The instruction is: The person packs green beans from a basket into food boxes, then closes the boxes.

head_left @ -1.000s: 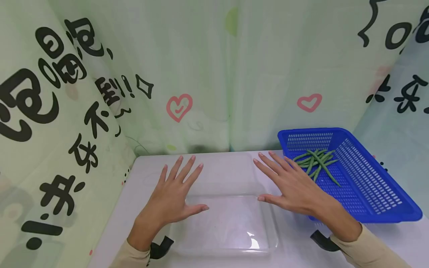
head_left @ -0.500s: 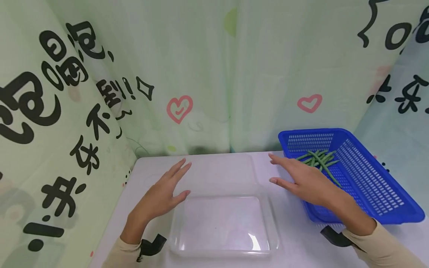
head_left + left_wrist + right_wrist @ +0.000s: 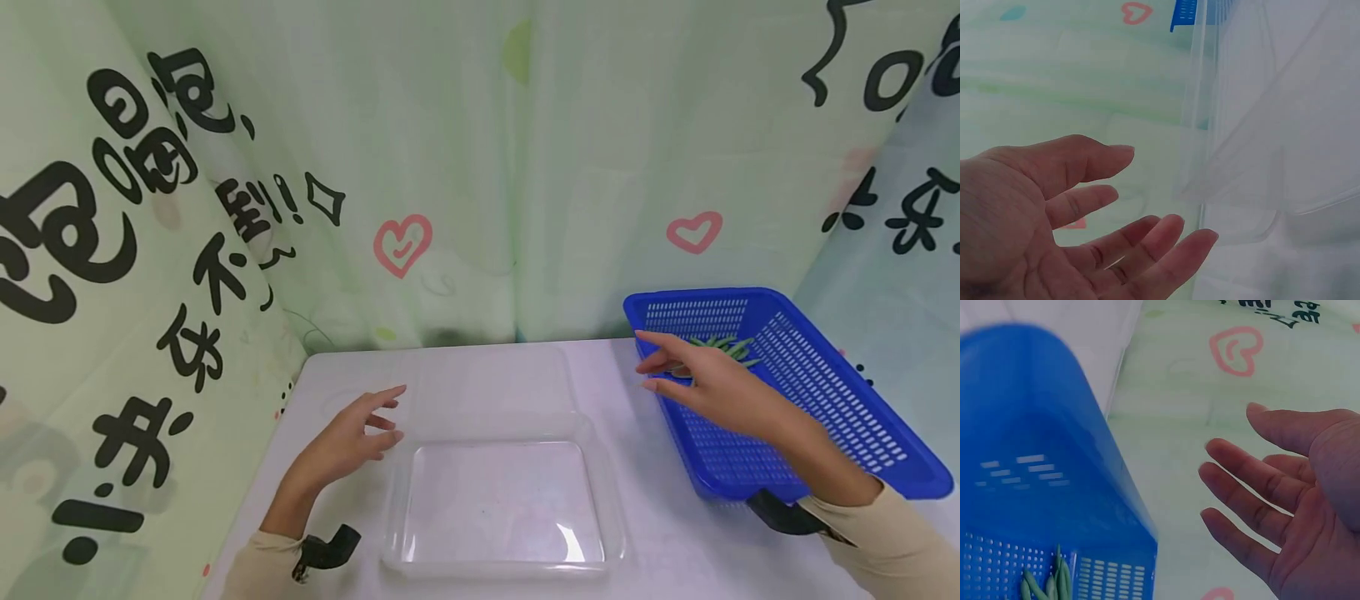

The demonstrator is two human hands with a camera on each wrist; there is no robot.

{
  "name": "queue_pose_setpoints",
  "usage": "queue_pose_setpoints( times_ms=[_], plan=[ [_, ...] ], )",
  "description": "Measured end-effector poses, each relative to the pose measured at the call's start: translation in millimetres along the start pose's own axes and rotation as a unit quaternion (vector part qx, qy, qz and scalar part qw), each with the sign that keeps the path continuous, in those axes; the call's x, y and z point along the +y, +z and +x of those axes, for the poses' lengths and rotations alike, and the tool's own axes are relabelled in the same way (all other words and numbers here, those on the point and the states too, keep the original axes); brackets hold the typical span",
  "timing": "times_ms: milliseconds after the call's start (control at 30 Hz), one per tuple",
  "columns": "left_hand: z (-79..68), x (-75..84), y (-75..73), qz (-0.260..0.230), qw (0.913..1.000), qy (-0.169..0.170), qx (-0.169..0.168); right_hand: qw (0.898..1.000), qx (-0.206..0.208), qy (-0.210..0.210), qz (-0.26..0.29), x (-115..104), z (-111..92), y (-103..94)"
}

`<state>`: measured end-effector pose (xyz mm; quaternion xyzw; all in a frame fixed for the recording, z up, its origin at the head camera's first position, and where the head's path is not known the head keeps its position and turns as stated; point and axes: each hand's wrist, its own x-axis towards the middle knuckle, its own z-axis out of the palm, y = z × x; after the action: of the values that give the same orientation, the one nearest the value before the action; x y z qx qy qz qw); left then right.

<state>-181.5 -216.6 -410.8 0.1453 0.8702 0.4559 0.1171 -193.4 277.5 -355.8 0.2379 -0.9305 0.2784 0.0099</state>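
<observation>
In the head view my left hand (image 3: pixel 341 442) hovers beside the left edge of a clear plastic container (image 3: pixel 498 500), whose lid (image 3: pixel 491 379) appears to stand open behind it. Its fingers are loosely bent and hold nothing, as the left wrist view also shows. My right hand (image 3: pixel 712 383) is over the left side of a blue plastic basket (image 3: pixel 840 417), with thumb and fingers apart and nothing between them. Several green beans (image 3: pixel 731 346) lie in the basket, partly hidden by that hand; a few beans (image 3: pixel 1054 581) also show in the right wrist view.
A white table (image 3: pixel 337 375) carries the container and the basket. Light green curtains (image 3: pixel 465 167) with black lettering and pink hearts hang behind and at both sides. A black camera strap (image 3: pixel 330 547) sits on the left wrist, another black strap (image 3: pixel 783 512) on the right.
My left hand has moved left and down away from above the container, its fingers bending. My right hand has shifted right over the basket, now covering part of the beans.
</observation>
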Motion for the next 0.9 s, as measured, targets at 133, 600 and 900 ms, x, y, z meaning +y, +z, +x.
queue_pose_setpoints(
  times_ms=[133,600,900],
  plan=[
    [1.2,-2.7,1.0,-0.072,0.9961,-0.050,-0.008,1.000,-0.003,-0.002,0.003,9.7,-0.3,-6.0],
    [9.4,-18.1,10.2,-0.135,0.9806,-0.141,0.022,1.000,-0.009,-0.006,0.005,49.4,-2.3,-20.3],
    [13.9,-26.0,14.2,-0.155,0.9747,-0.159,0.026,0.999,-0.029,0.025,0.028,75.0,-2.4,-31.4]
  ],
)
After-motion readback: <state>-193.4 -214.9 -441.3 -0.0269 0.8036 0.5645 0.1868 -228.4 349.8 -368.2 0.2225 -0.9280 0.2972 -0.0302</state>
